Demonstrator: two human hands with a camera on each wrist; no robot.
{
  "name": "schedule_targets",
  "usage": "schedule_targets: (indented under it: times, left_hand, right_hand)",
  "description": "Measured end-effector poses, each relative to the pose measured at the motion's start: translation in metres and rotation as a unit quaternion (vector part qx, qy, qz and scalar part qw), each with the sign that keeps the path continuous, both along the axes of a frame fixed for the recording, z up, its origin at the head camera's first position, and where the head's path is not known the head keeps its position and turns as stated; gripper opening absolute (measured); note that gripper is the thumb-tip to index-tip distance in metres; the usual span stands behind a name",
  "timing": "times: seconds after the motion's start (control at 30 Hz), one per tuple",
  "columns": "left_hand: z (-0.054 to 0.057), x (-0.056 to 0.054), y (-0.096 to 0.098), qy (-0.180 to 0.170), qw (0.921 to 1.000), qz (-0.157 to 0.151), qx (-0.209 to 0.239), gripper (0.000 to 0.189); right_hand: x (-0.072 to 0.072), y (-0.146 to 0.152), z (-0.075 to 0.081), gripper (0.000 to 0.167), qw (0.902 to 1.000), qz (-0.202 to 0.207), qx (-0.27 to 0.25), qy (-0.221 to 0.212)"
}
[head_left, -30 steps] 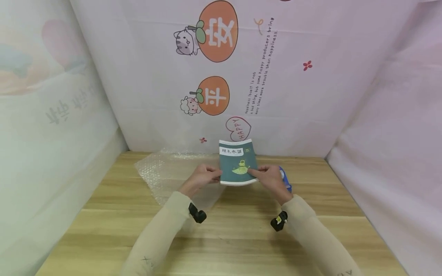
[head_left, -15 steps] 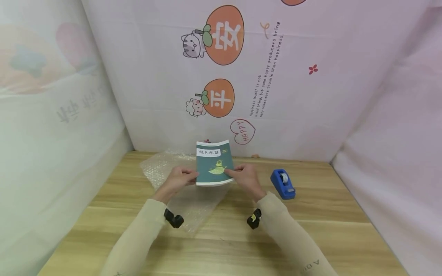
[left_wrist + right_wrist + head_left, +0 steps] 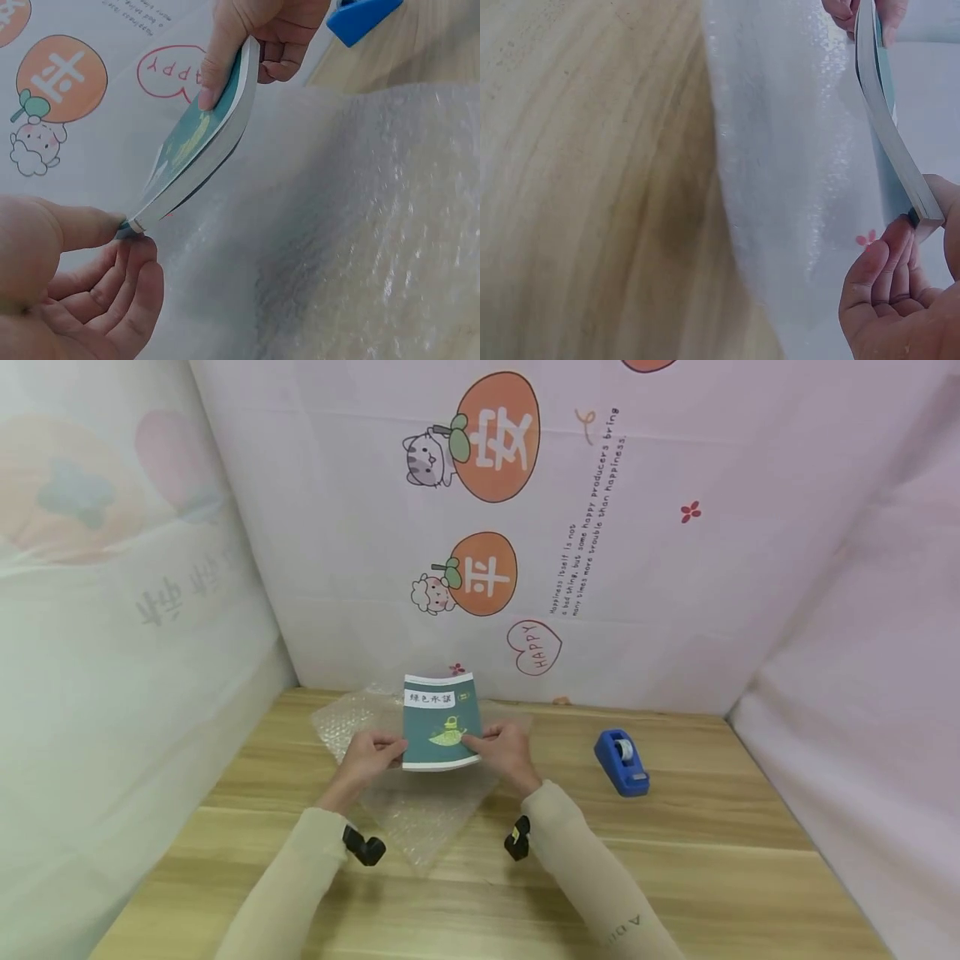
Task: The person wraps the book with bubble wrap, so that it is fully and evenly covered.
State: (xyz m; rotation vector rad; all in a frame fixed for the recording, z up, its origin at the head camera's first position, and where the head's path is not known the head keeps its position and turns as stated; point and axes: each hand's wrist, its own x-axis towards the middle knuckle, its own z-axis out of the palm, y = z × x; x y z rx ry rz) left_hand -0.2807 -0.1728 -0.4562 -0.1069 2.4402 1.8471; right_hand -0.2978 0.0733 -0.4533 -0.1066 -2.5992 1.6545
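A green paperback book [image 3: 438,727] with white bands and a yellow drawing on its cover is held above the table. My left hand [image 3: 369,755] pinches its left edge between thumb and fingers. On the opposite edge my right hand [image 3: 507,752] grips the book, thumb on the cover. Both wrist views show the book sagging in a curve, its page edges [image 3: 199,165] visible. Beneath it a sheet of bubble wrap [image 3: 420,827] lies on the wooden table, partly hidden by the book and hands. In the right wrist view the bubble wrap [image 3: 769,165] spreads below the book.
A blue tape dispenser [image 3: 622,764] stands on the table [image 3: 705,877] to the right of the hands. A printed white cloth [image 3: 637,560] hangs behind the table, and pale cloth walls [image 3: 862,677] close off both sides.
Both hands have carried the book leftward, over the bubble wrap. The tape dispenser, mostly covered by the right hand a second ago, now shows fully. The view has shifted slightly.
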Motion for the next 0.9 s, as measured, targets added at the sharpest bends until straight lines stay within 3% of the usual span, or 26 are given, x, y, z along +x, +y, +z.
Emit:
schedule_targets:
  times: [0.2, 0.43, 0.9]
  left_hand:
    - [-0.013, 0.001, -0.005, 0.018, 0.9992, 0.014, -0.032, 0.024]
    - [-0.025, -0.002, -0.008, 0.01, 0.9971, 0.022, -0.072, 0.026]
    - [-0.037, -0.009, -0.014, 0.005, 0.9907, 0.034, -0.131, 0.024]
  right_hand:
    - [-0.005, -0.008, -0.016, 0.026, 0.9999, 0.011, 0.008, 0.004]
    - [-0.007, -0.015, -0.033, 0.023, 0.9997, 0.009, 0.019, 0.008]
    - [-0.012, -0.026, -0.042, 0.032, 0.9969, 0.027, 0.067, -0.032]
